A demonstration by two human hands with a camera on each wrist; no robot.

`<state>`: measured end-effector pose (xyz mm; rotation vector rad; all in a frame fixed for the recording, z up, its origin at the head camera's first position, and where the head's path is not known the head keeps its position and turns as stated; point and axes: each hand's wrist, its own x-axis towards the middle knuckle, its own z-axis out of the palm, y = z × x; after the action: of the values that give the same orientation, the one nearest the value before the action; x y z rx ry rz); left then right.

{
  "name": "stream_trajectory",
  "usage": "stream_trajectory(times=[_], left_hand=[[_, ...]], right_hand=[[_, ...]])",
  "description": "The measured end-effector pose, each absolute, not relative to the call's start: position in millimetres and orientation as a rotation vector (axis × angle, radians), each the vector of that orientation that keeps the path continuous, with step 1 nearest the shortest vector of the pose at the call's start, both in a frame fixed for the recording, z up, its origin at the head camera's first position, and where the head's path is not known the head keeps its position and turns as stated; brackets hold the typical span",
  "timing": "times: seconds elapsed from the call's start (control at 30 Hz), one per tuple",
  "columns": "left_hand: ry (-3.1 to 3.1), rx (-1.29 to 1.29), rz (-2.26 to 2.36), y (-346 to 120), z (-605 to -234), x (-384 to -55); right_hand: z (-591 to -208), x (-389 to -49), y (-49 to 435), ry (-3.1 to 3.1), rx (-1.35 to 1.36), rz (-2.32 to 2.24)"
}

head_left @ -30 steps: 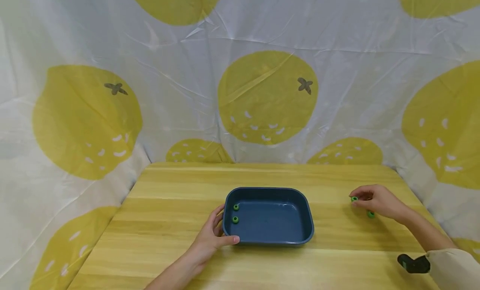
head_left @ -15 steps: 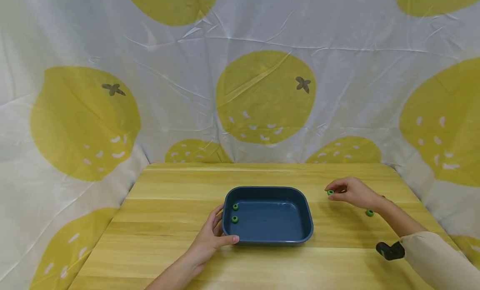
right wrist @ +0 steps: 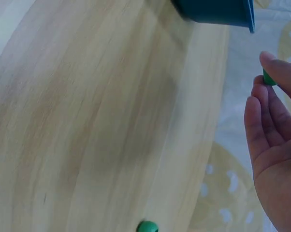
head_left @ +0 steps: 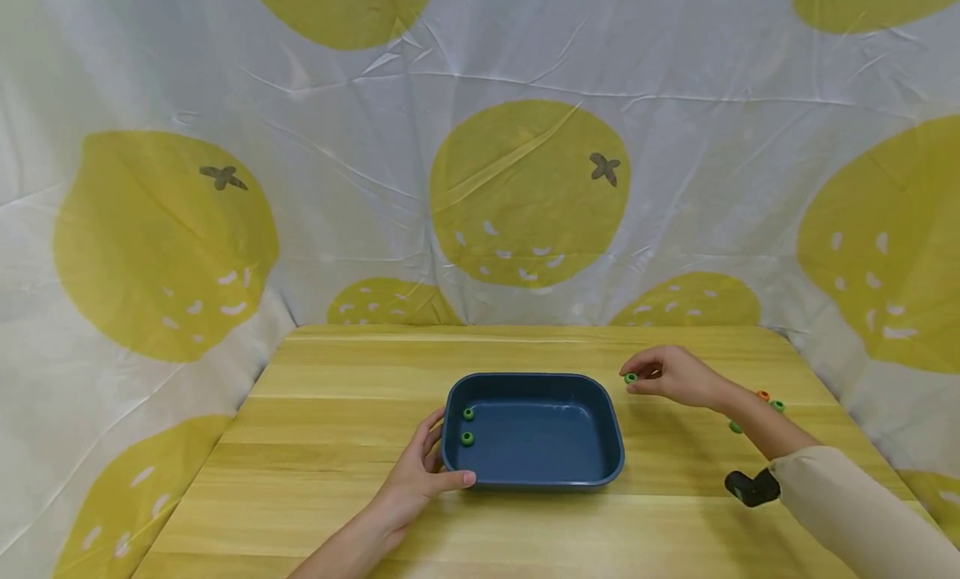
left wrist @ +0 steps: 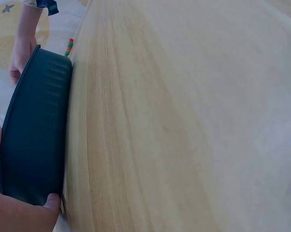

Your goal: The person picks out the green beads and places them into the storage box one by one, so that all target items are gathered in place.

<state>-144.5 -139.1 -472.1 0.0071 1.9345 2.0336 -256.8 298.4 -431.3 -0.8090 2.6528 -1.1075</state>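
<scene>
A dark blue plastic tub (head_left: 536, 439) stands on the wooden table, with two green beads (head_left: 468, 438) inside near its left wall. My left hand (head_left: 411, 481) grips the tub's left end, thumb along the near corner and fingers behind the left side. Up in the air to the right of the tub, my right hand (head_left: 678, 376) pinches another green bead (head_left: 631, 379) between thumb and fingertips. The right wrist view shows that hand (right wrist: 281, 140) with only part of the bead (right wrist: 268, 78) showing, and the tub's edge (right wrist: 218, 12) just ahead.
At the table's right lie an orange bead (head_left: 762, 395) and two green beads (head_left: 777, 406), partly behind the right forearm. A black device (head_left: 752, 487) sticks out at the right sleeve. A lemon-print cloth (head_left: 360, 187) hangs behind the table (head_left: 322, 396).
My right hand has carried the green bead leftward and slightly up, toward the tub. Beads on the right have come into sight from behind the hand. The left hand stays at the tub.
</scene>
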Motion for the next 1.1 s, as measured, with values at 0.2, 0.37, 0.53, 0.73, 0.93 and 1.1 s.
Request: stream_trajectory(times=[0.2,0.37,0.53,0.73,0.93,1.1], left_hand=[[1.925,0.013,2.046,-139,-472,-144],[1.919,0.019,2.046,-139,-473,-144],[1.927,0.009,2.045,-139,-472,-144],[1.928,0.012,2.045,-138,-472,-144],[1.931,0.022,2.045,-139,-473,-145],[1.926,0.030,2.049,-140,-474,-144]], right_hand=[[-432,-264,285,2.618,-0.883,-1.112],[-430,-268,273,2.587,-0.916,-1.111],[-424,-270,258,2.554,-0.936,-1.115],[-418,-274,240,2.523,-0.963,-1.097],[-415,-280,224,2.494,-1.031,-1.090],[-417,-283,211,2.470,-1.037,-1.119]])
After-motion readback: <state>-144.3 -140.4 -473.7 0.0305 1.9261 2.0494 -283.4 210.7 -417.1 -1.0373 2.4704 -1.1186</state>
